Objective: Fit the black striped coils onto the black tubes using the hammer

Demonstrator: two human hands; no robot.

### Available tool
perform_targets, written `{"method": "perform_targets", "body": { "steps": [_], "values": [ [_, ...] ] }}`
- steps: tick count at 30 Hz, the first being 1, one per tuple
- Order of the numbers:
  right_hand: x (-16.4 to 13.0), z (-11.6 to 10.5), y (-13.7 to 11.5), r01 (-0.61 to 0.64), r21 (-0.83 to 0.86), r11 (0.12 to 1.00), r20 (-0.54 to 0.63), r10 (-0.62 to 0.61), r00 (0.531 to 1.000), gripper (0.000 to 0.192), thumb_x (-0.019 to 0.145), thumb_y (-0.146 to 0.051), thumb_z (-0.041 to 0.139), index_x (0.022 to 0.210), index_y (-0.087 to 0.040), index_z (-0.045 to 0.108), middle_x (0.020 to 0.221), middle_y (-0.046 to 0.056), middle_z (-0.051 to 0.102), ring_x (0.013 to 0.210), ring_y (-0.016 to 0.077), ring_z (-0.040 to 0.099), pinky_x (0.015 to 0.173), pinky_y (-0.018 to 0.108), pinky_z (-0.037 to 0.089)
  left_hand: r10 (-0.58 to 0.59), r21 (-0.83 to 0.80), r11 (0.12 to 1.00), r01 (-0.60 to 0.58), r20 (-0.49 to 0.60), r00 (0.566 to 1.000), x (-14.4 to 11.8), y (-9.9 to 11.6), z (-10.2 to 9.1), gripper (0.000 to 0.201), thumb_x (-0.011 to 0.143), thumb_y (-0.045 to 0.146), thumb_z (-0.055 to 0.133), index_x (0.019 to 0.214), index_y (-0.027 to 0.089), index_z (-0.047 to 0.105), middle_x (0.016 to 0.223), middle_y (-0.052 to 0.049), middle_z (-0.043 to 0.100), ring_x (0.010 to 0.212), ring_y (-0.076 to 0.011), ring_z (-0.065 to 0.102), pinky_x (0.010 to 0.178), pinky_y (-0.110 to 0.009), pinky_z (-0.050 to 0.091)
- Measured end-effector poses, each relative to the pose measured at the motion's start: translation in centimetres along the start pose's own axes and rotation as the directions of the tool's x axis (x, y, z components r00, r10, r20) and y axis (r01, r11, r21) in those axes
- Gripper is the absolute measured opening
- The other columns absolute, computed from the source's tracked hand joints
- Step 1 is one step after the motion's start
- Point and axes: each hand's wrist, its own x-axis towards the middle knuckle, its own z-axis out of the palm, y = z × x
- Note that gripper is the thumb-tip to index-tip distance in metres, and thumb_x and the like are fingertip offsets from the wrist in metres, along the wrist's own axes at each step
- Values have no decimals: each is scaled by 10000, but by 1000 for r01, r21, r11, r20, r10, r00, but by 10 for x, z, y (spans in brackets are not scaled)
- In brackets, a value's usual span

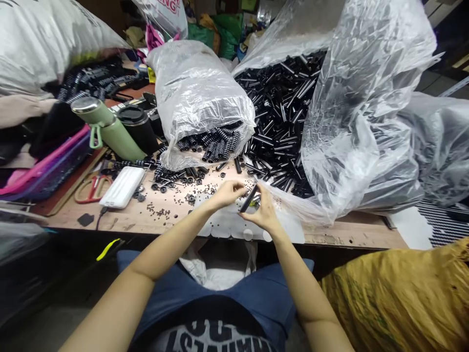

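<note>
Workbench | tube bag crowds right hand | flask left

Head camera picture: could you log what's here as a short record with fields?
left hand: fingers pinched at the top end of the black tube
right hand: holds black tube, tilted, above the table edge
table: wooden, strewn with small black rings
big bag: clear plastic, spilling black tubes
smaller bag: ringed tubes at its mouth
left side: green flask, scissors
</note>
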Motion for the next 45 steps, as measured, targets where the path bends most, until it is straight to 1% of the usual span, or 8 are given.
{"method": "perform_targets", "body": {
  "steps": [4,8,11,15,18,21,30,45],
  "values": [
    [-20,11,-12,-24,-24,999,100,26,995,1090,601,-516,798,1447,-145,219,1430,198,361,1354,341,330,1127,534,300,63,391,910,138,-458,887,89,-9,-32,473,864,194,477,1325,85,478,1278,-213,535,1141,-285,509,936,-412,404],
    [-50,18,-20,-62,-43,997,186,69,980,1115,554,-526,822,1429,-148,242,1411,205,371,1340,354,348,1120,532,315,14,588,766,260,-420,908,151,-15,-47,684,768,70,515,1424,49,321,1226,-242,559,1198,-337,455,980,-454,351],
    [-66,15,-9,-77,-61,995,216,89,972,1130,545,-522,828,1437,-168,229,1420,199,364,1349,363,338,1119,541,314,-10,548,801,240,-388,921,158,-18,-46,757,738,45,538,1443,35,264,1183,-235,586,1166,-328,491,992,-458,347],
    [-72,-1,21,-75,-70,995,227,90,970,1093,585,-484,816,1444,-181,212,1425,191,363,1351,355,343,1119,546,310,-123,43,988,150,-377,918,128,-18,-46,661,812,136,526,1427,96,286,1081,-154,621,881,-212,620,827,-345,475],
    [-65,-9,36,-85,-78,993,198,99,975,1074,593,-446,814,1443,-179,215,1410,192,378,1340,353,359,1109,556,315,-202,-427,900,89,-227,953,85,-12,-46,431,921,325,429,1322,167,412,831,-49,613,562,-118,555,592,-275,485],
    [-56,-10,30,-68,-43,997,171,74,982,1095,596,-429,815,1459,-185,187,1435,193,351,1351,356,341,1090,559,342,-151,-644,763,53,-98,984,34,-5,-38,397,923,466,439,1140,153,549,718,-16,565,481,-82,496,484,-224,436],
    [-42,-1,-39,106,200,974,164,-140,976,1079,641,-385,782,1472,-196,121,1488,171,246,1405,317,248,1093,494,377,-204,-724,672,156,21,979,-73,-7,-1,601,817,523,605,1293,164,530,502,73,472,297,-35,327,313,-151,205],
    [-36,17,-64,157,260,953,162,-203,966,1035,588,-216,756,1434,-174,161,1442,170,312,1377,298,311,1152,476,285,-427,-805,566,179,-100,899,-96,7,28,430,730,393,710,1054,115,661,654,11,604,423,-104,571,389,-219,477]
  ]
}}
